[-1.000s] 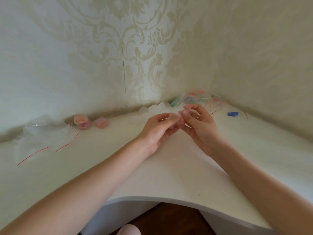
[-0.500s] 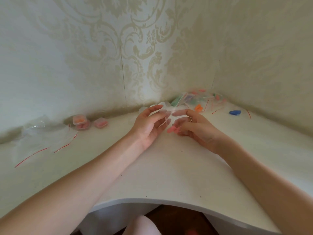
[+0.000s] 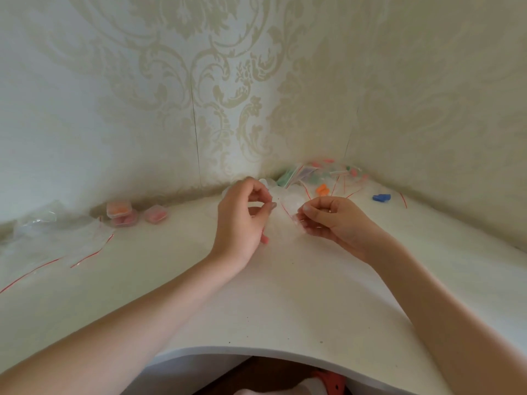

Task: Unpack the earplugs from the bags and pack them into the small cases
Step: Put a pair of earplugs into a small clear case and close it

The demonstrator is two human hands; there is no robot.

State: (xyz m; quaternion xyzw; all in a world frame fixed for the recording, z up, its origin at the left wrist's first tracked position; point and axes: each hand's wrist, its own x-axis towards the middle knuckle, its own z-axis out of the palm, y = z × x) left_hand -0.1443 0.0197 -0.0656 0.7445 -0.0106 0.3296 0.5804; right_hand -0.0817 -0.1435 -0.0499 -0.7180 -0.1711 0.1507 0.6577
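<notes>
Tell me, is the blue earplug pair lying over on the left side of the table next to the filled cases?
No, the blue earplugs lie at the far right near the wall, while the filled cases sit at the left.

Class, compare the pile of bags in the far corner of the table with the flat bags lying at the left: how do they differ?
The corner pile of bags holds coloured earplugs in green, pink and orange; the left bags look empty and clear. The corner pile of bags is heaped against the wall; the left bags lie flat and spread out. Both are clear plastic with red zip strips.
</notes>
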